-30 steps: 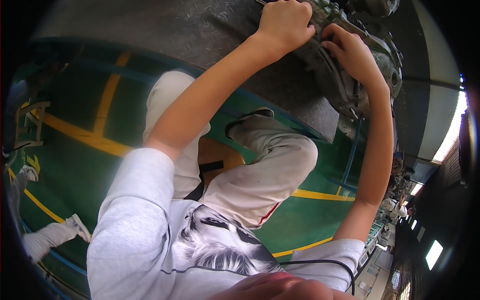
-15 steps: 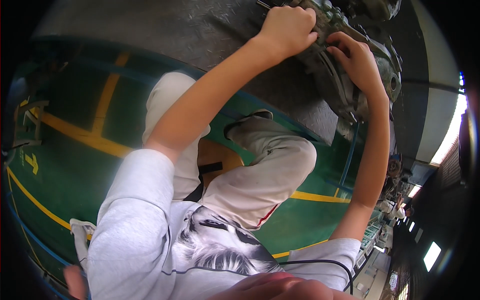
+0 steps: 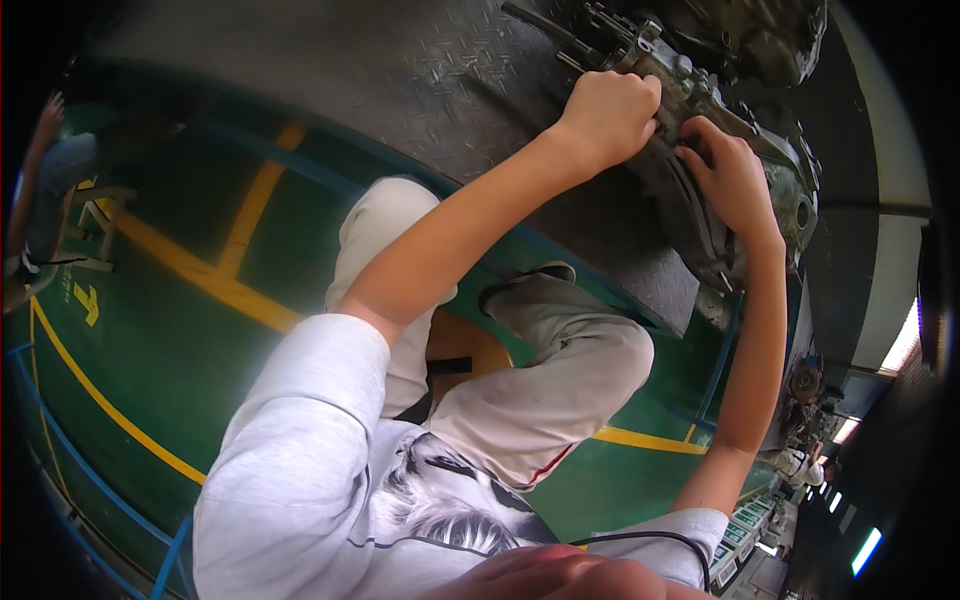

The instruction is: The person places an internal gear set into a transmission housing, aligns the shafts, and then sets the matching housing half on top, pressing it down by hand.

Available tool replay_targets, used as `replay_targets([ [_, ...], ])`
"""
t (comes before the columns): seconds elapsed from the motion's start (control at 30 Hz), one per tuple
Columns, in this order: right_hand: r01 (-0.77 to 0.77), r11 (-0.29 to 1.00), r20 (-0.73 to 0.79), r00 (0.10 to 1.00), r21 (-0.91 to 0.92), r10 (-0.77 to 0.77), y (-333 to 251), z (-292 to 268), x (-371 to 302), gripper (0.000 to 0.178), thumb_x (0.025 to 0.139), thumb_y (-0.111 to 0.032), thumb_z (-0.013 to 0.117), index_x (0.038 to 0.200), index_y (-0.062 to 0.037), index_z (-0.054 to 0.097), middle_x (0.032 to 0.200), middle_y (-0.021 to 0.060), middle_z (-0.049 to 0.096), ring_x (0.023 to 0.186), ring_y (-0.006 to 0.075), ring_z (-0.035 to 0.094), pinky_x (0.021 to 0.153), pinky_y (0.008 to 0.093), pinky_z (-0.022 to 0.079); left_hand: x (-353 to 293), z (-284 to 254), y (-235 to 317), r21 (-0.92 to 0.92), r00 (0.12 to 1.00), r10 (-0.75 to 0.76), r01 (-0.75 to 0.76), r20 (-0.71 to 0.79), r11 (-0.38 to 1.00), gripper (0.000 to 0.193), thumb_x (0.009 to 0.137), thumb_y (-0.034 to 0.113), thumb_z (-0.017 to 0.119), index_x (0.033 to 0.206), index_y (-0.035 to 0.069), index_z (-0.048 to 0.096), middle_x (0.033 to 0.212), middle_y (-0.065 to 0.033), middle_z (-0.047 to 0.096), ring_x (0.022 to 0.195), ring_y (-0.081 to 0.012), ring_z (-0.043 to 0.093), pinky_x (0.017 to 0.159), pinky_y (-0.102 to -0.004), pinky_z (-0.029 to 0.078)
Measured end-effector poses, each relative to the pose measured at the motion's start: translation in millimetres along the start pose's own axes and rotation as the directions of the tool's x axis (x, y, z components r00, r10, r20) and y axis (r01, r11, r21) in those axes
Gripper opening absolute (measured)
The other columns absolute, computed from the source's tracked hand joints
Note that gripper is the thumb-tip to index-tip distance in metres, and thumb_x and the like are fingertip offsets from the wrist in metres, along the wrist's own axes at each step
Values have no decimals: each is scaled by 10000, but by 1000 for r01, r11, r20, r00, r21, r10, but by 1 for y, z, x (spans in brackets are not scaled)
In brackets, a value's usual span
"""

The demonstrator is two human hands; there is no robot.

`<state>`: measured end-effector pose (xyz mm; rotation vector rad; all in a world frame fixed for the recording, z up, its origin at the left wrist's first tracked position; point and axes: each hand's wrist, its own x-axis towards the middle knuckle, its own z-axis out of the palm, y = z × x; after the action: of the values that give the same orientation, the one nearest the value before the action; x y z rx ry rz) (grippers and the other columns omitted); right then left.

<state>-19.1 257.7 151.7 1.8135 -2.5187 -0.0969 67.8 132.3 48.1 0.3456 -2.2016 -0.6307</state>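
A grey, grimy metal casting (image 3: 803,178), like a gearbox housing, rests on the workbench at the upper right. My left hand (image 3: 612,115) is closed in a fist against the casting's near left side; whatever its fingers hold is hidden. Beside it on the right, my right hand (image 3: 730,175) has curled fingers, with thumb and forefinger brought toward each other at the casting's edge. What lies between them is too small to make out. Rods or a shaft (image 3: 550,28) stick out from the casting's far left end.
The bench has a dark tread-plate top (image 3: 440,70). A second dark metal casting (image 3: 755,35) sits behind the first. I sit on a wooden stool (image 3: 470,345) over a green floor (image 3: 180,350) with yellow lines. Another person's arm (image 3: 35,160) shows at the far left.
The view has shifted, so bench, casting and both hands appear lower and further right. Both hands stay at the same part of the casting. A person has come into view at far left.
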Motion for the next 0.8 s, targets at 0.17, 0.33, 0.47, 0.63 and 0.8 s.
replay_targets([
  [0.17,-44,993,-101,994,-110,33,-4,7,-1,207,783,-205,593,912,-55,534,705,149,586,707,339,573,618,410,433,0,-1,2,-45,999,-48,48,-10,998,276,703,257,656,761,14,537,700,-171,614,686,-335,616,609,-399,494],
  [0.33,-66,998,-72,995,-22,64,-12,-6,-6,174,776,-172,591,906,-67,543,733,152,595,729,331,577,627,406,438,-1,-2,6,-101,993,-101,95,-57,990,260,698,248,644,741,14,541,676,-180,613,675,-349,617,607,-410,497],
  [0.47,19,999,-85,996,29,-17,-3,-2,-5,148,766,-132,588,900,-79,553,742,141,600,733,329,579,636,401,443,1,2,10,-66,987,-145,140,-71,988,256,707,252,634,748,18,538,699,-183,612,695,-348,613,622,-421,492],
  [0.63,-41,999,-96,995,-15,39,4,3,-5,174,782,-213,591,894,-82,560,777,143,608,776,339,574,671,416,455,4,2,11,-66,992,-127,125,-25,990,238,709,238,628,752,23,536,708,-162,615,705,-340,608,621,-413,486],
  [0.8,-125,987,-105,988,-96,115,3,-2,-5,152,780,-212,589,843,-74,576,766,144,606,778,335,573,675,412,456,6,-7,5,-43,994,-102,103,33,994,254,708,257,650,786,27,573,693,-139,617,690,-314,613,606,-392,479],
])
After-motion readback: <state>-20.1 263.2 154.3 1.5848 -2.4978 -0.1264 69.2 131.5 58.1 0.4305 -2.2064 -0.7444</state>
